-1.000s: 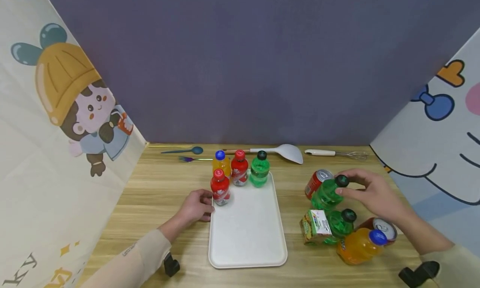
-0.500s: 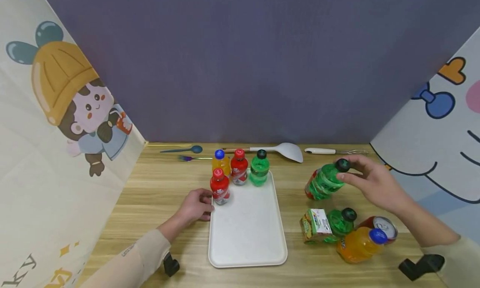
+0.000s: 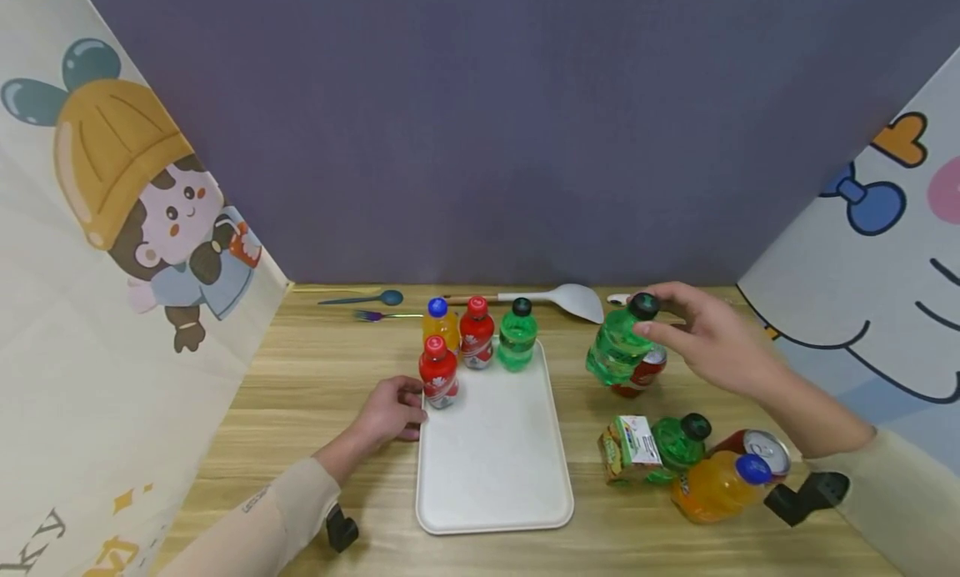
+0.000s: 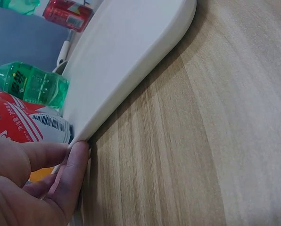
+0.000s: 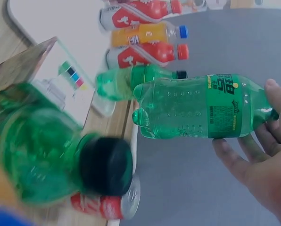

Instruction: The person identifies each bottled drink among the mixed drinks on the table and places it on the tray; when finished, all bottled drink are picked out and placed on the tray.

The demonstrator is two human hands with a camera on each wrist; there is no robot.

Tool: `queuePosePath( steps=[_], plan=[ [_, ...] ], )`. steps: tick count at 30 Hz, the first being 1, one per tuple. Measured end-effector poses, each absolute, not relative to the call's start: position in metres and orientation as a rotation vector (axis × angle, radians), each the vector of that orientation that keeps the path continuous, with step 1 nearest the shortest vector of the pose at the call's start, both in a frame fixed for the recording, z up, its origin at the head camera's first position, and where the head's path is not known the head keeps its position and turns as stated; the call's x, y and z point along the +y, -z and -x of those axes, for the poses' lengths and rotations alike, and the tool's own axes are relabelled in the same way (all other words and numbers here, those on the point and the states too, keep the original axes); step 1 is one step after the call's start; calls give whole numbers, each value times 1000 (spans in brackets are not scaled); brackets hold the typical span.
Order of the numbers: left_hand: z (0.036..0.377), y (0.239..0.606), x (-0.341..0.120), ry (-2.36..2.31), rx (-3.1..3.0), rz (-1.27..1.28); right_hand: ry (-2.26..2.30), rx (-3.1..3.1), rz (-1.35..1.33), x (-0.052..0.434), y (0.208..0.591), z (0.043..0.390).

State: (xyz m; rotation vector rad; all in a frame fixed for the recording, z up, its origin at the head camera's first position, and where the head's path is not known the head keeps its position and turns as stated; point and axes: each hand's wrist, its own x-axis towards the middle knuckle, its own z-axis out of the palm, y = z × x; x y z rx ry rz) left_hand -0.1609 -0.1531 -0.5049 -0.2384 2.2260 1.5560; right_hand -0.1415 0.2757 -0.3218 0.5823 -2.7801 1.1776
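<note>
My right hand [image 3: 705, 335] grips a green soda bottle [image 3: 618, 348] with a black cap near its neck; the right wrist view shows this bottle [image 5: 192, 108] raised off the table, base toward the tray. Behind it in the head view is a red can [image 3: 643, 375]. With thumb and fingers, my left hand [image 3: 388, 410] pinches the left rim of a white tray [image 3: 495, 460], as the left wrist view shows at the tray rim [image 4: 112, 106]. Standing at the tray's far end are two red bottles [image 3: 438, 375], an orange-drink bottle [image 3: 441, 323] and another green bottle [image 3: 517, 339].
Right of the tray stand a juice carton [image 3: 630, 450], a green bottle [image 3: 678, 448], an orange-drink bottle [image 3: 716, 487] and a can [image 3: 761, 450]. Along the back wall lie a spoon [image 3: 375, 298], a fork [image 3: 382, 316], a white turner [image 3: 573, 300] and a partly hidden whisk.
My right hand has lifted the green bottle from beside the red can and carried it left, toward the tray. My left hand stays at the tray's rim.
</note>
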Motion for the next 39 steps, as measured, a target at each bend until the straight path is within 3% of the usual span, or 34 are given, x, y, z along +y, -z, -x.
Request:
queuePosePath(
  steps=[17, 39],
  plan=[
    [161, 505, -153, -1583, 2214, 234, -1344, -2742, -719, 208, 350, 178],
    [159, 503, -155, -1573, 2211, 209, -1458, -2853, -739, 133, 398, 192]
  ],
)
